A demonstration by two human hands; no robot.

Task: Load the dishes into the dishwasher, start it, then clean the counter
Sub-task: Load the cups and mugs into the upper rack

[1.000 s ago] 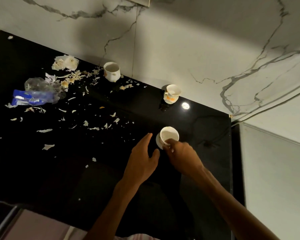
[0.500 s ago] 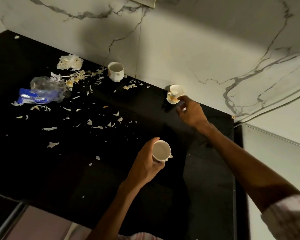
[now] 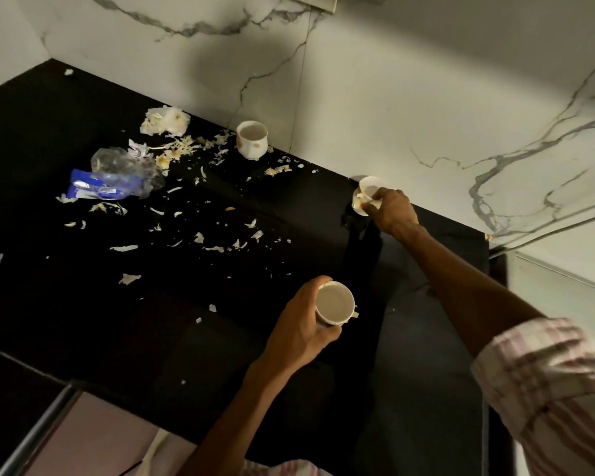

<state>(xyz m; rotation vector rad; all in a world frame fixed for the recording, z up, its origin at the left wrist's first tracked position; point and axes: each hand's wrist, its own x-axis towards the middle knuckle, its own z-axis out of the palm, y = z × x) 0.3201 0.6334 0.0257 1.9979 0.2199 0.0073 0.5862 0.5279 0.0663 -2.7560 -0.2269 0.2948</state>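
My left hand [image 3: 301,329] grips a white cup [image 3: 335,303] over the near part of the black counter [image 3: 83,321], its mouth facing up at me. My right hand [image 3: 390,211] reaches to the back wall and holds a second white cup [image 3: 366,190] with an orange mark, tilted at the counter's far edge. A third white cup [image 3: 252,139] stands upright by the wall, further left, untouched.
White food scraps [image 3: 200,235] lie scattered over the left and middle counter. A crumpled clear bag with a blue wrapper [image 3: 114,180] and a wad of white tissue [image 3: 165,120] lie at left. A metal bar [image 3: 31,438] runs below the counter's front edge.
The first cup passed from my right hand to my left. My right hand then reached to the back wall and closed round the second cup, tilting it.
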